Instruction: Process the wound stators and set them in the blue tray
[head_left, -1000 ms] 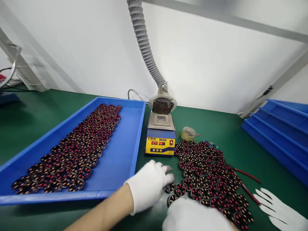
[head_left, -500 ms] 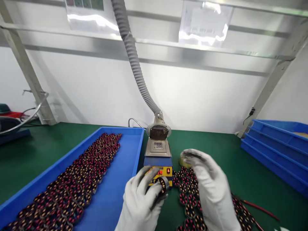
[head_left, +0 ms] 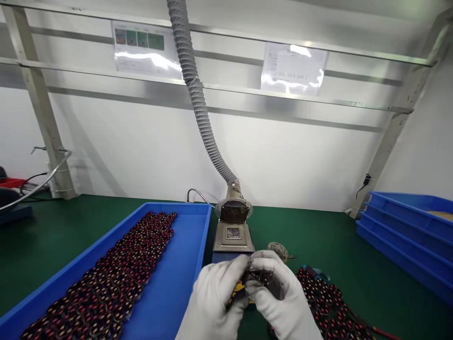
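Note:
Both my hands wear white gloves and meet at the bottom centre, in front of the solder pot [head_left: 233, 236]. My left hand [head_left: 215, 297] and my right hand [head_left: 278, 300] are closed together on one small round dark coil part [head_left: 264, 278], held up between the fingertips. Several more of these dark red-and-copper coil parts [head_left: 327, 302] lie loose on the green mat to the right of my hands. A long band of the same parts [head_left: 116, 278] fills the blue tray [head_left: 184, 274] on the left.
A grey ribbed extraction hose [head_left: 198, 99] drops from above to a fan hood [head_left: 233, 210] behind the solder pot. A small round tin [head_left: 278, 249] sits to its right. Stacked blue trays [head_left: 406, 231] stand at the right edge. A red wire [head_left: 384, 333] lies at the bottom right.
My hands rose from the mat and came together; the left picked up a coil part, and both now hold it. The camera tilted upward, showing more wall.

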`<state>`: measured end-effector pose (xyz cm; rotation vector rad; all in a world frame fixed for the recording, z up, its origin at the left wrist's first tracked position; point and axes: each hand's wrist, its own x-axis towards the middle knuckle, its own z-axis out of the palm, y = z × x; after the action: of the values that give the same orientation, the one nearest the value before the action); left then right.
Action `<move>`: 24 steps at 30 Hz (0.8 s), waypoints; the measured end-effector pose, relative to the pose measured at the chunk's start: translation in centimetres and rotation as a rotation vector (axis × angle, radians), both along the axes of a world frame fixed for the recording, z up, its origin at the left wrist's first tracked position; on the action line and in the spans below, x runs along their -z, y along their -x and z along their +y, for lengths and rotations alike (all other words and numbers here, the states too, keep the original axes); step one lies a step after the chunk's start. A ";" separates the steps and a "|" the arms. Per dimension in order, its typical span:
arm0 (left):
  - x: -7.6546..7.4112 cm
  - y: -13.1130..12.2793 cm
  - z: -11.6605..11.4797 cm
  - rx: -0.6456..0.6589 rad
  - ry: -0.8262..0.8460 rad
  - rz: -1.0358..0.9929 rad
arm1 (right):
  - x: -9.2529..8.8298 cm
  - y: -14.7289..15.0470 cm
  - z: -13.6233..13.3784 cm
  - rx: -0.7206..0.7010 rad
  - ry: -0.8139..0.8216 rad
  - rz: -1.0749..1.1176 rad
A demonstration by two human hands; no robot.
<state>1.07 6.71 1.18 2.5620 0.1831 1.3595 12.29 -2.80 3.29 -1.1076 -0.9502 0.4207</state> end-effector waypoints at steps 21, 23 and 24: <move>-1.6 0.3 0.4 0.012 -0.300 -0.048 | 1.2 -0.3 1.1 -0.068 -0.353 0.091; -1.4 0.2 0.3 -0.031 -0.313 -0.054 | 0.9 -0.6 0.9 -0.113 -0.381 0.339; -1.3 0.2 0.3 -0.041 -0.295 -0.061 | 0.8 -0.9 0.7 -0.121 -0.388 0.445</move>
<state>0.85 7.02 2.46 2.7601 0.0253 1.5830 13.20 -2.14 2.54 -0.5716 -0.6664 0.5284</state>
